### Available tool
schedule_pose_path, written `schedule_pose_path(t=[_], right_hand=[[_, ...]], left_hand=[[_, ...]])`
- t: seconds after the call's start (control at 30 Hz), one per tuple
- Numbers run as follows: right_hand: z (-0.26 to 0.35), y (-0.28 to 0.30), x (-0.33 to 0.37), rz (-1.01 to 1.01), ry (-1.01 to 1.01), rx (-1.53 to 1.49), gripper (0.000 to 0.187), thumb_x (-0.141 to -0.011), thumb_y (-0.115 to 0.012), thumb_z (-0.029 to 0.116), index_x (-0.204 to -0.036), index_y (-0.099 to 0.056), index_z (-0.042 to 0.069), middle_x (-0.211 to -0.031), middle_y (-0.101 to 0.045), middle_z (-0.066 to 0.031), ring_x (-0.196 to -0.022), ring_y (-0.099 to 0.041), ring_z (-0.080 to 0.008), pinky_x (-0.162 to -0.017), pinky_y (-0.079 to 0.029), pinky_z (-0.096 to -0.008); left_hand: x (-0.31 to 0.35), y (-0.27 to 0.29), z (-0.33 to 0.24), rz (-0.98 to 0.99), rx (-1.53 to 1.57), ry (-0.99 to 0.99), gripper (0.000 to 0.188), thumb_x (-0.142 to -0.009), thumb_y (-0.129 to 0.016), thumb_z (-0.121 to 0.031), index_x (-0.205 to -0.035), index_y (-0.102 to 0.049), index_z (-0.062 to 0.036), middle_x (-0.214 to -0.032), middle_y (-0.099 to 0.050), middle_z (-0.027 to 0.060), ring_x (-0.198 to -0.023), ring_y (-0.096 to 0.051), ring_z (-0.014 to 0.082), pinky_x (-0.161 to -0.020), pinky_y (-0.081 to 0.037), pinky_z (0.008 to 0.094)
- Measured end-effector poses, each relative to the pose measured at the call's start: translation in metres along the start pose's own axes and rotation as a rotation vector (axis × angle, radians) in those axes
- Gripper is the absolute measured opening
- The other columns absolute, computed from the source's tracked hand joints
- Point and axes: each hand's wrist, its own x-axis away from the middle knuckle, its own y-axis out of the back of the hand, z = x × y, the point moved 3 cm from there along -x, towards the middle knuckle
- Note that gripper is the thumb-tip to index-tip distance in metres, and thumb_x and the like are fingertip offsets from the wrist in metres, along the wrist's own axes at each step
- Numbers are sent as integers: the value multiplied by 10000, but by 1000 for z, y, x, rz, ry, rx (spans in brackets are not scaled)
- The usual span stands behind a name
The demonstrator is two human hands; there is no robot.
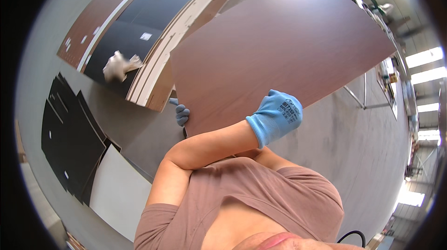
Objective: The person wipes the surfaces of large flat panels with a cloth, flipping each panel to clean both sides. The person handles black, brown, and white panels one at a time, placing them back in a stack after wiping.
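A large reddish-brown wood-grain panel (pixel 284 40) is held tilted in front of me. My left hand (pixel 279 114), in a light blue knit glove, reaches across my body and is closed at the panel's near edge; its fingertips are hidden. Beneath my left forearm my right arm crosses the other way. My right hand (pixel 181 114) shows only grey-coated glove fingers, curled round the panel's left edge near its lower corner. The rest of that hand is hidden behind the panel and arm.
At the far left stands a stack of boards (pixel 163 54) with black and brown tops. A crumpled pale cloth or glove (pixel 120 66) lies on it. Black sheets (pixel 70 133) and a white sheet (pixel 116 189) lie at left. A metal-framed table (pixel 365 96) stands right.
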Motion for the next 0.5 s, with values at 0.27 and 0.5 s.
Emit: schedule_pose_path(t=[0.27, 0.5], right_hand=[[75, -8, -106, 24, 110, -109, 672, -1001, -568, 606, -1299, -652, 9, -1235, -702, -118, -1093, -669, -261, -975, -538, -373], [201, -38, -236, 69, 288, -161, 686, -999, -567, 614, -1297, -653, 2, -1233, -701, -124, -1090, -669, -265, -971, -539, -375]], left_hand=[[-78, -18, 80, -192, 229, -44, 40, -798, -666, -74, -820, -636, -61, -787, -620, 116, -619, -667, 257, -460, -431, 415], [-155, -36, 203, -348, 741, 105, 384, -891, -706, -166, -1240, -607, -38, -848, -614, 198, -719, -680, 349, -613, -533, 475]])
